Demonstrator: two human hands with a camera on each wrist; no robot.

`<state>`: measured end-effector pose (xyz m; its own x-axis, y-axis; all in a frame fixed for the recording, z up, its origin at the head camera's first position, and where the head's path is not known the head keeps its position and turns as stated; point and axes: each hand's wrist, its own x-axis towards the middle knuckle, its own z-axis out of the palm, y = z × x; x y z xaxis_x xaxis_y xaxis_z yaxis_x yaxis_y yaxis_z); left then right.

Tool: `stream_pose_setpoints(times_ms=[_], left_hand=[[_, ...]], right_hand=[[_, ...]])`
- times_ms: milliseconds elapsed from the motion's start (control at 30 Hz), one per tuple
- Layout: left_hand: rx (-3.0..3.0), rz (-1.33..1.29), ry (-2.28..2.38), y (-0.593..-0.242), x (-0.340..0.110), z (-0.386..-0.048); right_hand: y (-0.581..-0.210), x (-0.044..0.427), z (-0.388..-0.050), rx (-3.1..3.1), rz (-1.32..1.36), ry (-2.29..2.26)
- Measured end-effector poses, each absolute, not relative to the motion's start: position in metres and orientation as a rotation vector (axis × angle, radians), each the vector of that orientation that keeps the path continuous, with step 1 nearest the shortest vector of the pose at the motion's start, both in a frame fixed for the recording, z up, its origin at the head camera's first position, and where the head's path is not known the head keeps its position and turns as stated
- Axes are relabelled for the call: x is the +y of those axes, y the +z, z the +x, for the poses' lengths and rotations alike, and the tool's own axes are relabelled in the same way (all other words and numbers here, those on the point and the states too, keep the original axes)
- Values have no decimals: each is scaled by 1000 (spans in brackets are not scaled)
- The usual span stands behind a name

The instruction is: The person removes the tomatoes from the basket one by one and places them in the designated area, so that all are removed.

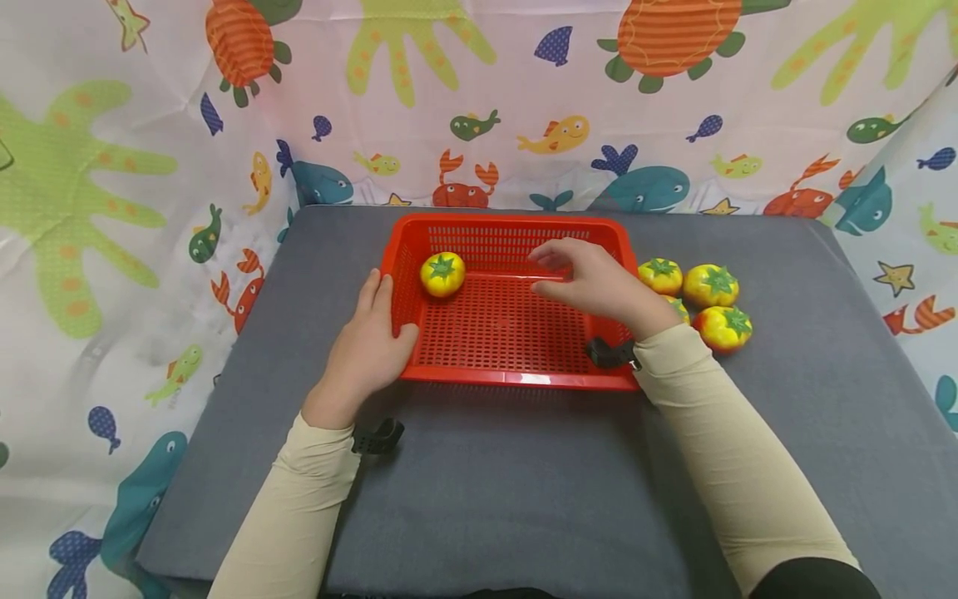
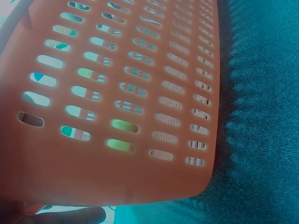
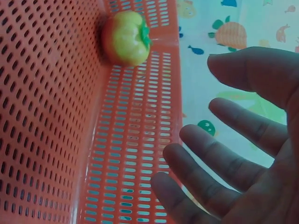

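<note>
A red slotted plastic basket (image 1: 464, 374) stands on the table. In its far left corner sits one yellow fruit (image 1: 442, 275) with a green star-shaped leafy top, like a tomato or persimmon; the right wrist view shows the fruit (image 3: 125, 39) reddish on one side. My left hand (image 1: 368, 348) rests against the basket's left side, fingers extended. The left wrist view is mostly filled by the basket wall (image 2: 154, 182). Over the right part of the basket hovers my right hand (image 1: 595, 281), fingers spread and slightly bent, holding nothing, apart from the fruit.
Several similar fruits (image 1: 711, 285) are grouped on the grey table (image 1: 494, 491) just right of the basket, one partly hidden by the right wrist. A curtain (image 1: 494, 83) printed with sea animals hangs behind and at the sides. Both wrists wear black straps.
</note>
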<state>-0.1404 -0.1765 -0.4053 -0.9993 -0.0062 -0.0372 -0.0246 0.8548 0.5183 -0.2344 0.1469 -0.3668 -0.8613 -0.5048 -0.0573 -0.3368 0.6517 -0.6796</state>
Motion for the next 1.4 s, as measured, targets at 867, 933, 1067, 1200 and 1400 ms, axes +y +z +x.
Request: stream_pose_setpoints(times_ms=[867,933,1067,1200,1400], left_hand=[[2986,-44,822,-404,-175,-139],[2986,-47,816,-404,-175,-140],[2986,-45,810,-403,-175,-140],[2994,-42,809,-402,-174,-139],[2994,-25,807,-403,-175,-137]], right_hand=[[-373,110,-261,2580,-697,-950],[-373,108,-262,2574,-703,-944],[-374,104,-265,2568,-706,-937],[-374,99,-269,2567,-711,-923],[-376,91,-272,2567,-712,-897]])
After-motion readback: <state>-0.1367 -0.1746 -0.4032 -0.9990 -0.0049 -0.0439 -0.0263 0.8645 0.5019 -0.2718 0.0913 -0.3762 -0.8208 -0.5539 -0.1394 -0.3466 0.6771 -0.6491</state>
